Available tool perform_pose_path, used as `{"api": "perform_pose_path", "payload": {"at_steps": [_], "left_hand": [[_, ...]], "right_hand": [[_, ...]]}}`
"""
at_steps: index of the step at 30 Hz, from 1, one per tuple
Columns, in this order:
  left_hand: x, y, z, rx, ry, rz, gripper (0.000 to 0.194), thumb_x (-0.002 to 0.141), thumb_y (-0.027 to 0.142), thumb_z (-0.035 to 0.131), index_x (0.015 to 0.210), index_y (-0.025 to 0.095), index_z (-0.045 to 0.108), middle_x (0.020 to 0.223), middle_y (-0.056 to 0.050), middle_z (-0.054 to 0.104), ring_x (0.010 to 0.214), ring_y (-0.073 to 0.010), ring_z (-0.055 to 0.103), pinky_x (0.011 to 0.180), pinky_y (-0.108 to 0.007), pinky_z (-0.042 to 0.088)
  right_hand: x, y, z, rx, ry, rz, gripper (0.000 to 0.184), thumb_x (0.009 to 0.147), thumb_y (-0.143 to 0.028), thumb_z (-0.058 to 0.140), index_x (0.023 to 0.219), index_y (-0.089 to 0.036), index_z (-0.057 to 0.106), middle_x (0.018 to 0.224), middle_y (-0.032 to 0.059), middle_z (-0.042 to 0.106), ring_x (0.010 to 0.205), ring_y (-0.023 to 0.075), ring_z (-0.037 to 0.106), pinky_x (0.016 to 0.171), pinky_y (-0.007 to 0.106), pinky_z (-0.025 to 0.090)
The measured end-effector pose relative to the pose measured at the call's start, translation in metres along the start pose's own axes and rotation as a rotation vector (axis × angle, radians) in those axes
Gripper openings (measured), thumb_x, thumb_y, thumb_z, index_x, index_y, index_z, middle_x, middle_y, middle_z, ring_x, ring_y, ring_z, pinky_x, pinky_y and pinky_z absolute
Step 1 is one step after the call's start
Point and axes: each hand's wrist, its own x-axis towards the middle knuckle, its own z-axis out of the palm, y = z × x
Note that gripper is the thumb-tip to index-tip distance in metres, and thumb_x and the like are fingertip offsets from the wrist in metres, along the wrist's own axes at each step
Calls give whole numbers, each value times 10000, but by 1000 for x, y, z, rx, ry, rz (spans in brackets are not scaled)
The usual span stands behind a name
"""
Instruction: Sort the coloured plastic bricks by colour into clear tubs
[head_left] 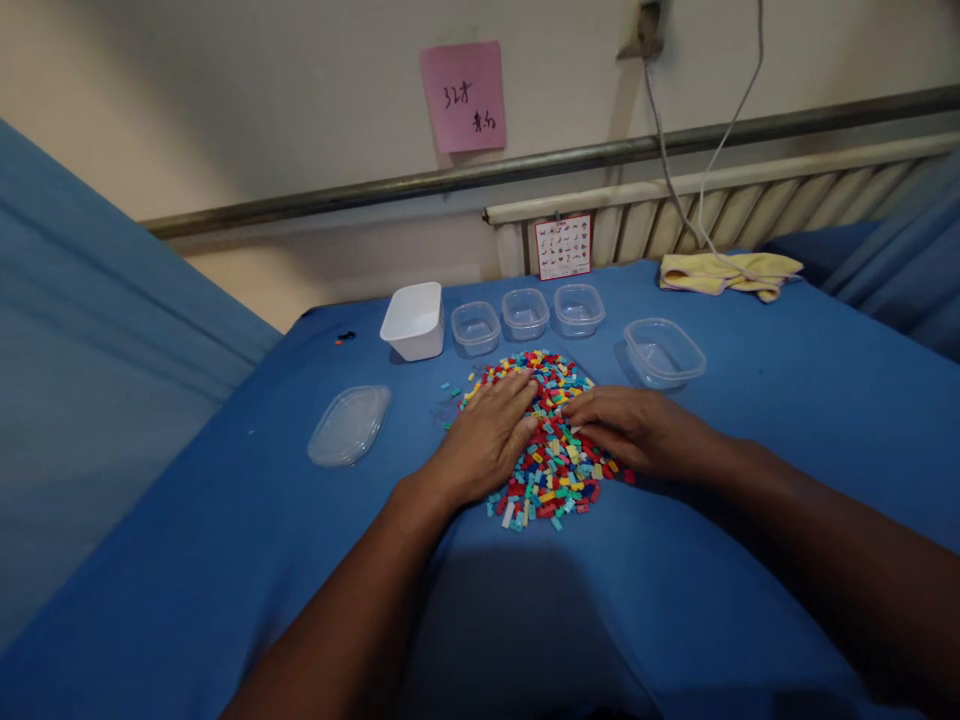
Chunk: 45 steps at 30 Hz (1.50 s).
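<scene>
A heap of small toy building bricks [555, 480] in red, blue, yellow, green and cream lies on the blue cloth before me. My left hand [491, 425] rests flat across the left side of the heap, fingers stretched out, covering the bricks beneath. At the right side, my right hand [634, 425] has its fingers drawn together, with the tips down among the bricks. A whitish bit shows by those fingertips, but whether they grip it is unclear. A few stray bricks [454, 392] lie just left of the heap.
Behind the heap stand a white tub [415, 320] and three small clear containers, one of them a middle box [525, 314]. A larger clear container [664, 353] is at right. Stacked clear lids [349, 426] lie left. A yellow cloth [727, 273] lies near the radiator [739, 200].
</scene>
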Motion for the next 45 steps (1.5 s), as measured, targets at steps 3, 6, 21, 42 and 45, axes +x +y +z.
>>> {"api": "perform_pose_path", "payload": {"at_steps": [3, 6, 21, 42, 45], "left_hand": [[-3, 12, -7, 9, -88, 74, 646, 1182, 543, 386, 1747, 231, 428, 1847, -124, 325, 1744, -273, 265, 1434, -559, 224], [-6, 24, -12, 44, -139, 122, 635, 1185, 543, 393, 1758, 269, 402, 1855, -104, 297, 1752, -283, 234, 1432, -610, 186], [-6, 39, -1, 304, -152, 25, 668, 1190, 555, 354, 1754, 201, 409, 1853, -107, 301, 1756, -315, 210, 1430, -620, 169], [9, 3, 1, -389, 307, -360, 756, 1165, 680, 238, 1610, 215, 635, 1743, -85, 530, 1672, -281, 433, 1413, -516, 300], [8, 11, -3, -456, 407, -314, 788, 1164, 694, 204, 1581, 207, 661, 1720, -88, 561, 1648, -279, 473, 1406, -526, 316]], "right_hand": [[1, -1, 0, 4, -64, -50, 165, 1095, -193, 618, 1174, -259, 747, 1168, 85, 833, 1091, 254, 791, 1000, 453, 640], [0, 1, -4, -45, -61, -30, 163, 1092, -200, 620, 1157, -260, 756, 1112, 81, 830, 1045, 257, 786, 967, 445, 634], [-2, 3, -5, -134, -26, -24, 128, 1076, -190, 635, 1135, -217, 746, 1125, 108, 820, 1083, 280, 770, 959, 437, 610], [4, -3, 10, -57, -64, -98, 209, 1147, -296, 596, 1230, -209, 767, 1225, 124, 822, 1148, 261, 780, 1048, 457, 626], [4, -4, 10, -81, 11, -121, 194, 1131, -262, 606, 1222, -214, 769, 1286, 138, 809, 1196, 275, 772, 1066, 474, 625]]}}
